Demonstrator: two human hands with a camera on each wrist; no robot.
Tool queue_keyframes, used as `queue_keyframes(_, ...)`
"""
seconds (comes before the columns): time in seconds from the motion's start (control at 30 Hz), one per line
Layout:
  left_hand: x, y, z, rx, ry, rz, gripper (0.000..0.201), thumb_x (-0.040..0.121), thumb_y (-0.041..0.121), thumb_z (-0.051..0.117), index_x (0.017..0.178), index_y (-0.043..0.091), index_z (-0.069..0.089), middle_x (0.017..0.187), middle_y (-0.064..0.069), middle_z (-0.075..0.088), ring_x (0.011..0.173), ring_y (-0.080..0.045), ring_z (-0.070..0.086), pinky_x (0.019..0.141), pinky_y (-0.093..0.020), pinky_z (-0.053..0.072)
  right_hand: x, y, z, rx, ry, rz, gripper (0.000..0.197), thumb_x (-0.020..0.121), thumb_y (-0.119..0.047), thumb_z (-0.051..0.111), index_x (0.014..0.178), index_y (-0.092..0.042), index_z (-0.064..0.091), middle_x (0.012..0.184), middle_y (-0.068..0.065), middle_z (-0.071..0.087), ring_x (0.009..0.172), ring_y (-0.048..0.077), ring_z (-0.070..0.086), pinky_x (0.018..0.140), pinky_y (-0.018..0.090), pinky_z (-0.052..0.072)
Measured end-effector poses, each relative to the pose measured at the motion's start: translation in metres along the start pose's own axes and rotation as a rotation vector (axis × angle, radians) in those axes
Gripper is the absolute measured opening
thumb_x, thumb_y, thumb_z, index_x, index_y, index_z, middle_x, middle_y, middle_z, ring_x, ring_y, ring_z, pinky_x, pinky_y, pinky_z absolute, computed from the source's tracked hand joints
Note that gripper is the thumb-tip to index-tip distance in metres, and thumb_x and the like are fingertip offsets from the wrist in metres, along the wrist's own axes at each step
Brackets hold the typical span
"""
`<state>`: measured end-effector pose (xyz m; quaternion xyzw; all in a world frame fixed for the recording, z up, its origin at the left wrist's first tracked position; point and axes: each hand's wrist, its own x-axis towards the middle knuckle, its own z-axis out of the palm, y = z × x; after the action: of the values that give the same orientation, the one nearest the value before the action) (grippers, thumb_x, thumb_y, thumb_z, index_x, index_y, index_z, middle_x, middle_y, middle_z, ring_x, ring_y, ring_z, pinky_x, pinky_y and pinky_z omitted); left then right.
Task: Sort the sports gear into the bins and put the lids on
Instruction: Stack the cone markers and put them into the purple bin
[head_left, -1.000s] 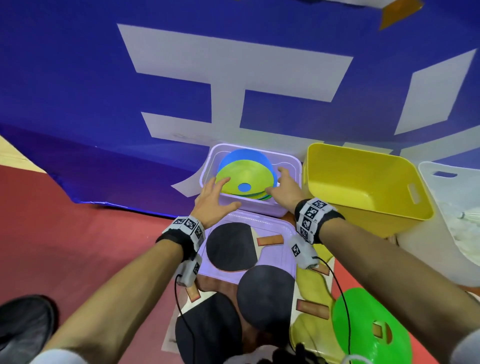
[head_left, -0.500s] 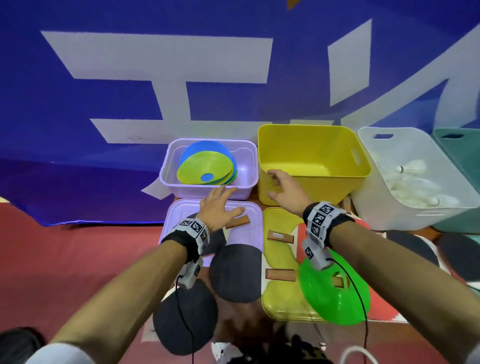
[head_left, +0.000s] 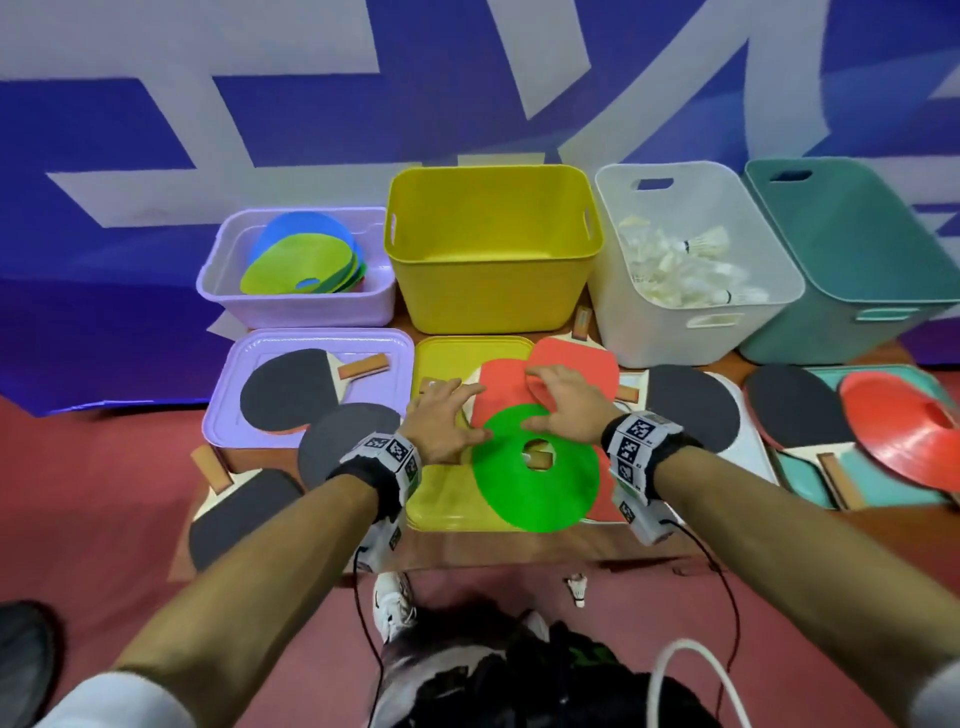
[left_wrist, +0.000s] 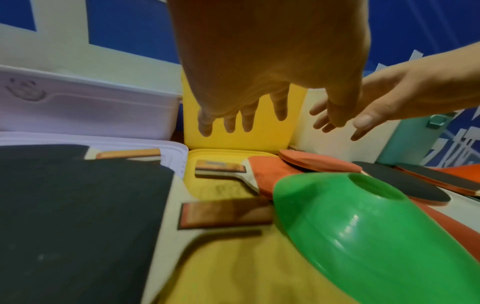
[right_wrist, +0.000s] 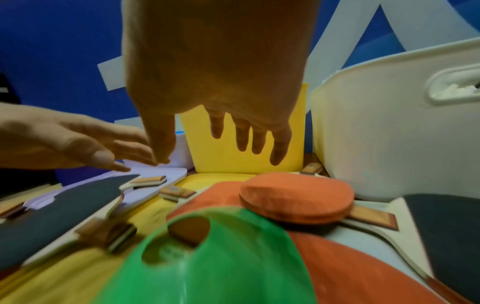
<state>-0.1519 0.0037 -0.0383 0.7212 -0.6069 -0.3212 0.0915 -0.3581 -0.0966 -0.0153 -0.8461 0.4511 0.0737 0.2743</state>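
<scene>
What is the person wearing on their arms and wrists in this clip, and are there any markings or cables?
Both forearms are bare. The left wrist band and right wrist band are black, each carrying white tiles printed with black square fiducial codes. A small grey camera unit hangs beneath each wrist, trailing a thin dark cable. White sleeve cuffs show at the lower corners of the head view. The hands themselves are bare.

You're reaching both forearms forward, wrists banded with tag markers. Your left hand (head_left: 441, 423) is hovering palm down, fingers (left_wrist: 231, 121) spread and straight, holding nothing. Your right hand (head_left: 563, 405) is sitting just beside it, fingers (right_wrist: 241, 135) loosely extended, gripping nothing.
</scene>
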Motion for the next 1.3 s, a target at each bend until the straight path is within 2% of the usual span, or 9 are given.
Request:
queue_keyframes(0.07, -0.003, 0.007, 0.019, 0.025, -0.029, -0.003, 0.096, 0.062, 0.078, 0.051, 0.148, 0.041, 0.031, 0.161, -0.002, 0.021, 0.148, -0.022, 0.016, 0.117, -0.051, 0.018, -0.015, 0.015, 0.017, -0.029, -0.073, -0.015, 0.098, 0.074, -0.065, 0.068, 0.152, -0.028, 0.021, 0.155, 0.006, 0.026, 0.141, 0.029, 0.025, 0.109, 0.056, 0.031)
queue_keyframes(0.13, -0.009, 0.012, 0.036, 0.096, -0.069, -0.021, 0.086, 0.076, 0.068, 0.060, 0.150, 0.041, 0.027, 0.162, -0.003, 0.019, 0.149, -0.023, 0.013, 0.118, -0.051, 0.016, -0.027, 0.025, 0.034, -0.056, -0.134, -0.027, 0.112, 0.067, -0.073, 0.068, 0.153, -0.030, 0.012, 0.159, 0.007, 0.016, 0.146, 0.029, 0.015, 0.113, 0.058, 0.025)
queue_keyframes(0.2, -0.011, 0.014, 0.049, 0.151, -0.097, -0.033, 0.082, 0.082, 0.063, 0.062, 0.151, 0.042, 0.022, 0.163, -0.001, 0.016, 0.150, -0.023, 0.010, 0.118, -0.051, 0.014, -0.035, 0.031, 0.047, -0.094, -0.184, -0.034, 0.121, 0.064, -0.076, 0.069, 0.154, -0.031, 0.002, 0.162, 0.007, 0.005, 0.149, 0.029, 0.005, 0.115, 0.060, 0.018)
queue_keyframes(0.3, -0.011, 0.012, 0.056, 0.179, -0.141, -0.053, 0.083, 0.082, 0.065, 0.059, 0.151, 0.044, 0.018, 0.163, 0.003, 0.011, 0.150, -0.022, 0.006, 0.118, -0.054, 0.010, -0.040, 0.033, 0.055, -0.117, -0.224, -0.034, 0.127, 0.063, -0.075, 0.071, 0.154, -0.033, -0.008, 0.163, 0.006, -0.010, 0.150, 0.028, -0.007, 0.116, 0.063, 0.011)
queue_keyframes(0.43, -0.011, 0.006, 0.059, 0.194, -0.159, -0.081, 0.083, 0.083, 0.066, 0.058, 0.151, 0.045, 0.016, 0.163, 0.006, 0.010, 0.150, -0.023, 0.006, 0.117, -0.057, 0.009, -0.043, 0.036, 0.065, -0.107, -0.234, -0.022, 0.132, 0.062, -0.069, 0.076, 0.153, -0.034, -0.014, 0.162, 0.007, -0.017, 0.149, 0.030, -0.011, 0.114, 0.063, 0.011)
queue_keyframes(0.67, -0.012, 0.001, 0.067, 0.198, -0.184, -0.074, 0.087, 0.082, 0.064, 0.060, 0.153, 0.042, 0.015, 0.163, 0.001, 0.015, 0.149, -0.026, 0.011, 0.118, -0.057, 0.003, -0.044, 0.037, 0.075, -0.124, -0.231, 0.003, 0.134, 0.065, -0.061, 0.079, 0.150, -0.036, -0.022, 0.159, 0.006, -0.027, 0.148, 0.028, -0.017, 0.114, 0.064, 0.016)
queue_keyframes(0.93, -0.015, 0.000, 0.063, 0.130, -0.199, -0.054, 0.089, 0.082, 0.060, 0.064, 0.153, 0.042, 0.013, 0.163, 0.002, 0.015, 0.149, -0.026, 0.010, 0.117, -0.058, -0.001, -0.037, 0.031, 0.079, -0.220, -0.227, 0.025, 0.132, 0.067, -0.064, 0.076, 0.149, -0.038, -0.024, 0.160, 0.008, -0.025, 0.149, 0.033, -0.013, 0.111, 0.065, 0.019)
queue_keyframes(1.3, -0.016, -0.004, 0.062, 0.084, -0.226, -0.043, 0.093, 0.080, 0.059, 0.066, 0.152, 0.044, 0.010, 0.163, 0.003, 0.015, 0.149, -0.027, 0.008, 0.117, -0.055, -0.002, -0.033, 0.034, 0.077, -0.245, -0.183, 0.002, 0.117, 0.075, -0.060, 0.072, 0.152, -0.037, -0.013, 0.163, 0.005, -0.009, 0.149, 0.033, 0.000, 0.111, 0.061, 0.027)
